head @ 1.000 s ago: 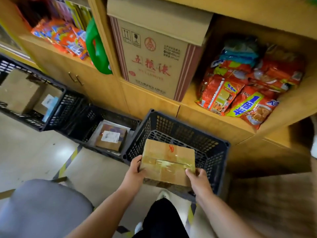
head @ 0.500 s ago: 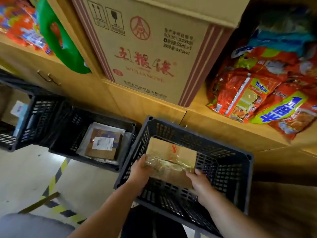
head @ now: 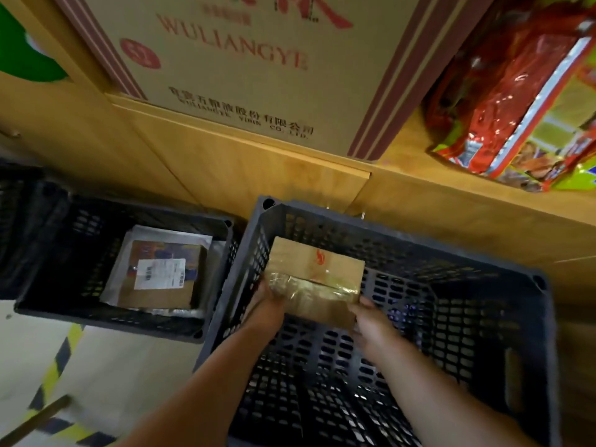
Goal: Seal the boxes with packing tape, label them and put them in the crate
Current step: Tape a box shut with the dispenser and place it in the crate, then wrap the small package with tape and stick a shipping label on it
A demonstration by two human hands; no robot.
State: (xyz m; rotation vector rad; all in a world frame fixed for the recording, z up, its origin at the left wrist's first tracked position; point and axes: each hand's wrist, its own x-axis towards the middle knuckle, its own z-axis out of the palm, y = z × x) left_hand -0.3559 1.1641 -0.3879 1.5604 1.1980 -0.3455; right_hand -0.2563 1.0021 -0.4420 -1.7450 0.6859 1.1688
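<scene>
**Box hanging above the crate floor**

I am gripping the taped box [head: 317,269] inside the crate [head: 238,285], towards its far left corner. My left hand [head: 267,304] is curling round one end and my right hand [head: 371,321] is pinching the near corner. If I am letting go too early, I risk it dropping and tipping against the crate's wall.

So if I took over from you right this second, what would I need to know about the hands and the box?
Hands: the left hand grips the left end of the taped box. The right hand holds its near right corner.
Where: the box is low inside the big black crate, near its left wall. I cannot tell whether it touches the bottom.
Done: shiny tape runs across the box. No label shows on the faces in view.
Left: set it down, let go, and check for a label. The next crate holds a labelled parcel.
</scene>
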